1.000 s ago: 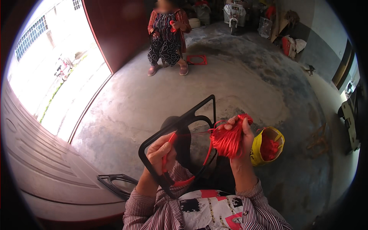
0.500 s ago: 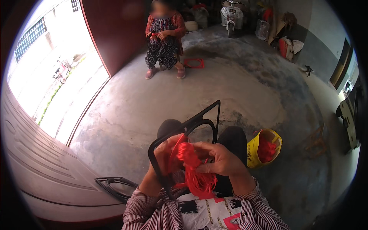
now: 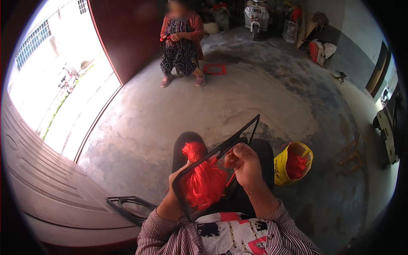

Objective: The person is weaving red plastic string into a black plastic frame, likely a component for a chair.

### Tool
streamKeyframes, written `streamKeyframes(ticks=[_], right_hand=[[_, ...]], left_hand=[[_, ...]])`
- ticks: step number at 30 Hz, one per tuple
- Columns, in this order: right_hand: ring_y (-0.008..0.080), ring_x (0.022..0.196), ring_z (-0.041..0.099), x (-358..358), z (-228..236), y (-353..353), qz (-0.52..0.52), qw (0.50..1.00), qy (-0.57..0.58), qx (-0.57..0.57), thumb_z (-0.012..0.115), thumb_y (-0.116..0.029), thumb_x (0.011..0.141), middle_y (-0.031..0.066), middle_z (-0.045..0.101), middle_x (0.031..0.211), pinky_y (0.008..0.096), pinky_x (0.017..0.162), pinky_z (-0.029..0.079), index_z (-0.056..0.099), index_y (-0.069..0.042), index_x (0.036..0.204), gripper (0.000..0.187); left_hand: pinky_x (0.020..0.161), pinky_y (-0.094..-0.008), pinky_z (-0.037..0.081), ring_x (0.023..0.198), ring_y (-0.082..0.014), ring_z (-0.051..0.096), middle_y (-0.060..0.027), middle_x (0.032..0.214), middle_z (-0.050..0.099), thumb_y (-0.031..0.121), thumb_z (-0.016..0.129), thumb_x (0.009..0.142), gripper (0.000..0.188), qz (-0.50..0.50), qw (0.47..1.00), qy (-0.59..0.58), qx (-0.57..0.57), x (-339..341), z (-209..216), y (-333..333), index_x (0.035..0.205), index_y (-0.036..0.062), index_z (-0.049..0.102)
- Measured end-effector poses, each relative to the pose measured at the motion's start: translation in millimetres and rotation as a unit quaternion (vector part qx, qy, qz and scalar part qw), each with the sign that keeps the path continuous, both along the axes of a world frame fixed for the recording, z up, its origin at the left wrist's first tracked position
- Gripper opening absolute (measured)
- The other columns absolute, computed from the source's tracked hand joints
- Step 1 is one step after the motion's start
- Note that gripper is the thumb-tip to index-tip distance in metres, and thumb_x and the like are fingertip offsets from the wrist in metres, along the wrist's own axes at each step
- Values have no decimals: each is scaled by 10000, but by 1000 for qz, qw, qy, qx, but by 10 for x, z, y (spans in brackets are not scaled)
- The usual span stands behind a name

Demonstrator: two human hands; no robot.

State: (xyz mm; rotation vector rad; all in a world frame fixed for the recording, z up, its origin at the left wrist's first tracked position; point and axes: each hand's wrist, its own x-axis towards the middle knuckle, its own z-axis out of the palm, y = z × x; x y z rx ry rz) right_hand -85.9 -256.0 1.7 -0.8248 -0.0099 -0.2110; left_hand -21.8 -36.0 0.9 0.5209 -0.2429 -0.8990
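My left hand [image 3: 171, 199] is closed around a thick bundle of red cord [image 3: 204, 182], whose looped top stands above the fingers while loose strands hang below. A flat black frame [image 3: 225, 146] with a curved inner opening tilts across my lap, its near corner in front of the left hand. The bundle partly hides the left fingers. On the right side of the frame, my right hand [image 3: 246, 165] is raised with thumb and fingers pinched on a thin length of red cord.
Beside my right knee stands a yellow bag [image 3: 280, 168] holding red material. Another black frame [image 3: 127, 208] lies at my left, near a panelled surface. Across the floor a person [image 3: 180, 38] sits handling something red, next to a red frame [image 3: 214, 69]. A scooter [image 3: 256, 19] stands behind.
My right hand has moved off the bundle to the right, pinching a cord. The bundle has tipped left and spread out, and the black frame has shifted right and turned.
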Motion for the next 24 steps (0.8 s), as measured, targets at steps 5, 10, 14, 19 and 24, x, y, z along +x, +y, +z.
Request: streamKeyframes(ticks=[5,10,14,19,24], right_hand=[[235,1025,629,95,-62,312,191,952,109,211,612,-261,935,103,661,1074,406,953,497,591,-19,1159,330],[229,1073,607,310,476,247,189,961,28,202,577,-290,956,124,655,1077,418,1005,448,585,3,1122,336],[258,1007,623,382,-102,115,2,984,32,173,509,-236,927,149,656,1025,425,970,450,579,30,1048,300],[325,997,602,34,199,86,-8,977,-16,213,550,-293,823,185,640,1023,453,941,446,539,22,1057,392],[326,885,610,-104,452,94,83,962,-210,152,588,-364,845,192,626,911,452,874,452,519,14,1070,445]], left_hand=[[912,-250,505,1037,-143,640,-91,1201,634,214,473,1023,378,154,932,-304,126,-162,-10,-162,1310,-30,507],[550,-257,480,611,-180,574,-131,843,600,496,276,1025,659,50,997,2,59,-246,674,-255,1296,-67,484],[309,-261,295,333,-120,315,-61,551,394,572,335,974,710,-6,997,-77,3,-75,588,-195,1354,-17,452],[308,-234,290,341,-101,333,-50,550,393,462,447,984,587,-3,994,-106,-27,75,461,-107,1359,11,452],[299,-217,281,341,-85,337,-18,560,409,225,545,973,419,55,993,-102,29,94,435,-55,1337,42,450]])
